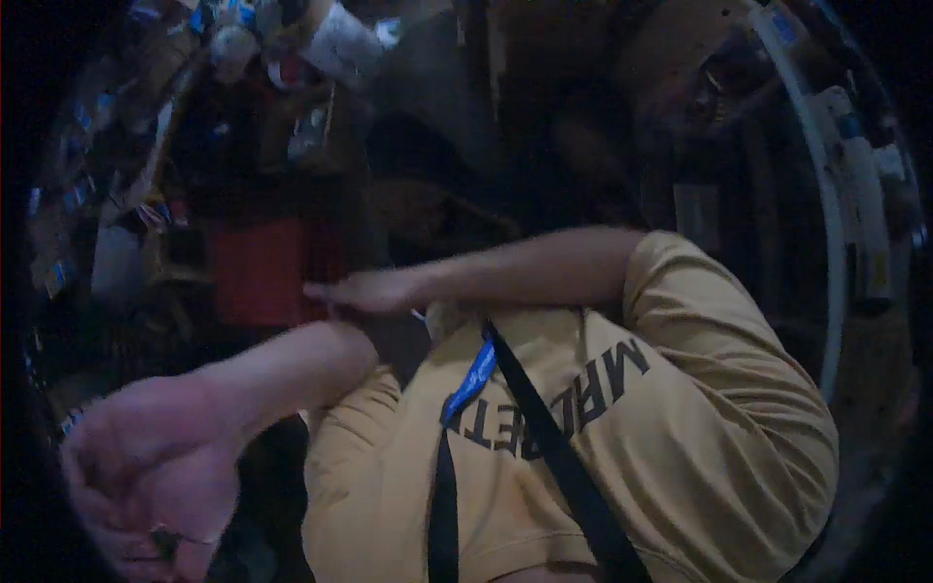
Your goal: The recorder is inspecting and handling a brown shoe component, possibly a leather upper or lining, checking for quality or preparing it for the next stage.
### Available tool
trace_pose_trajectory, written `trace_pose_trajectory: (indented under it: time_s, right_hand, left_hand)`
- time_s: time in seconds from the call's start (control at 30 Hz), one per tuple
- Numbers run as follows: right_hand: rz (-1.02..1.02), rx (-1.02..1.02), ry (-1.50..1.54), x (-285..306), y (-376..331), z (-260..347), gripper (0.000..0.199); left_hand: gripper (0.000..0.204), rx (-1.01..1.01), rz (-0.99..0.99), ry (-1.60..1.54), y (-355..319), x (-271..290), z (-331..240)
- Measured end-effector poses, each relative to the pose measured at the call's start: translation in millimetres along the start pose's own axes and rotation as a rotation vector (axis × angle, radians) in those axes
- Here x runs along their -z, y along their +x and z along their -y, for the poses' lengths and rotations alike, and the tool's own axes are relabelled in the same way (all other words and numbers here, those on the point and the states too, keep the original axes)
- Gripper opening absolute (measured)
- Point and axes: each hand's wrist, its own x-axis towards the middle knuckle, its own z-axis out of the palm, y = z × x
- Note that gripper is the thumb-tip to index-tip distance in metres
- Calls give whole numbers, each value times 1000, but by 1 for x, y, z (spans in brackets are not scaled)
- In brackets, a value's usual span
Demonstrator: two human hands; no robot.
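Note:
My left arm is bent at the elbow, and the forearm runs left to my left hand [155, 476], large and close at the lower left. Its fingers are curled in; a small dark spot shows among them, but what they hold, if anything, is hidden. Across my chest reaches my right forearm, and my right hand [374, 291] is stretched out flat, pointing left. It is just beyond my left elbow; whether they touch, I cannot tell. The right hand looks slightly blurred and empty. Over my yellow shirt [651, 447] hangs a black strap [559, 447] with a blue section [471, 379].
A red box-like thing [258, 272] lies beyond my right fingertips. Cluttered small items and an open carton [316, 131] fill the far left. On the right, a long pale edge [816, 155] curves down beside a white and grey long object [865, 194]. The surroundings are dim.

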Motion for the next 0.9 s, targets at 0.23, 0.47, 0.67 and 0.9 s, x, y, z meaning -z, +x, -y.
trace_pose_trajectory:
  time_s: [0.23,0.47,0.67,0.9]
  right_hand:
    - [0,46,-14,10,-2,-8,90]
    - [46,26,-29,11,-32,8,90]
    - [12,175,-107,7,-18,-12,96]
    - [217,59,146,19,-38,20,92]
  left_hand:
    - [24,284,-201,-349,-43,-81,-4]
    - [19,273,-246,-347,-44,-122,-21]
    - [20,318,-188,-316,-63,-133,-15]
    - [37,338,-124,-485,-71,-135,-13]
